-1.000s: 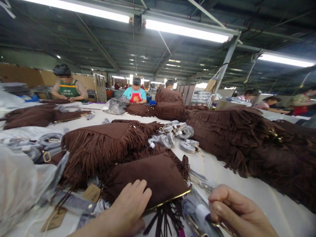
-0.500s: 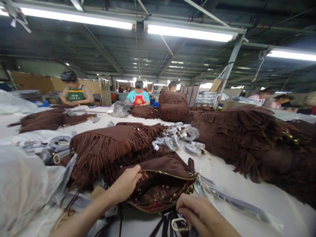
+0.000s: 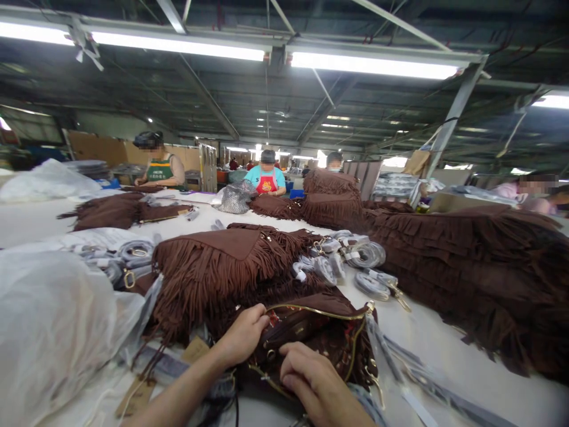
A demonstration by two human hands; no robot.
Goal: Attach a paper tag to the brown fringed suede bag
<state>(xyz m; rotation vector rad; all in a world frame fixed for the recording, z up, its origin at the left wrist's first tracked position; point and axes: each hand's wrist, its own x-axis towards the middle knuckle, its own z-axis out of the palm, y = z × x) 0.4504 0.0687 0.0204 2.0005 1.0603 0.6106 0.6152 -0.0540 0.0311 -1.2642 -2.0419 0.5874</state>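
A dark brown fringed handbag (image 3: 331, 300) lies in front of me, its gold zip undone and a patterned lining showing. My left hand (image 3: 249, 332) pinches the far left edge of its mouth. At the near side, my right hand (image 3: 306, 376) has its fingers curled over the bag's mouth, with the thumb by the near zip edge. Part of that edge is hidden behind the hand. A gold clasp (image 3: 374, 382) hangs at the bag's right end. Just behind lies another brown fringed bag (image 3: 213, 255).
Wrapped coiled straps (image 3: 367, 255) lie beyond the bags. A large pile of fringed bags (image 3: 462, 279) fills the right side. Clear plastic (image 3: 62, 332) bulges at the left, near a cardboard tag (image 3: 136, 396). Co-workers, one in a green apron (image 3: 160, 173), stand across the white table (image 3: 427, 341).
My right hand has moved left and up from beside the near edge to the bag's mouth. The bag's opening has changed shape, and my left hand still grips its edge. The view has turned left.
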